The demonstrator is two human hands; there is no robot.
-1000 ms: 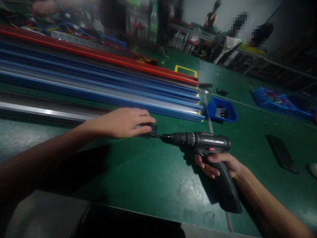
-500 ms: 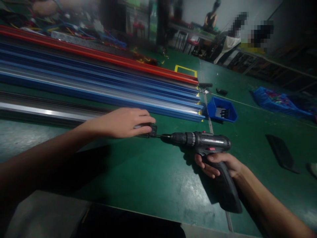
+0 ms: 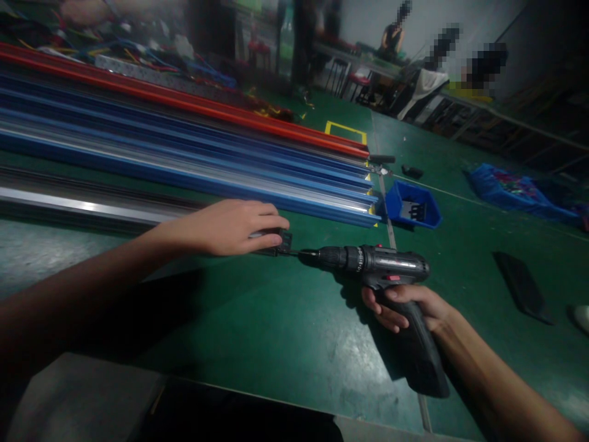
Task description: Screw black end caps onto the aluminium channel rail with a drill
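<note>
My right hand (image 3: 409, 310) is wrapped around the grip of a black cordless drill (image 3: 396, 264), which lies level and points left. Its bit reaches a small black end piece (image 3: 286, 240) at the end of a long dark metal profile (image 3: 92, 205). Over that same end lies my left hand (image 3: 234, 227), fingers closed around the profile just behind the end piece. The palm and thumb of this hand are hidden. Whether the bit sits in a screw is too small to tell.
Behind the profile lie several blue profiles (image 3: 207, 166) and a red one (image 3: 230, 110). A blue bin (image 3: 430, 215) with black parts stands beyond the drill. To the right is a flat black object (image 3: 524, 288). Loose wires and another person's hand (image 3: 87, 12) are at the back left.
Almost nothing differs. Both hands, the drill and the profile hold their places, with only a slight shift of the camera view.
</note>
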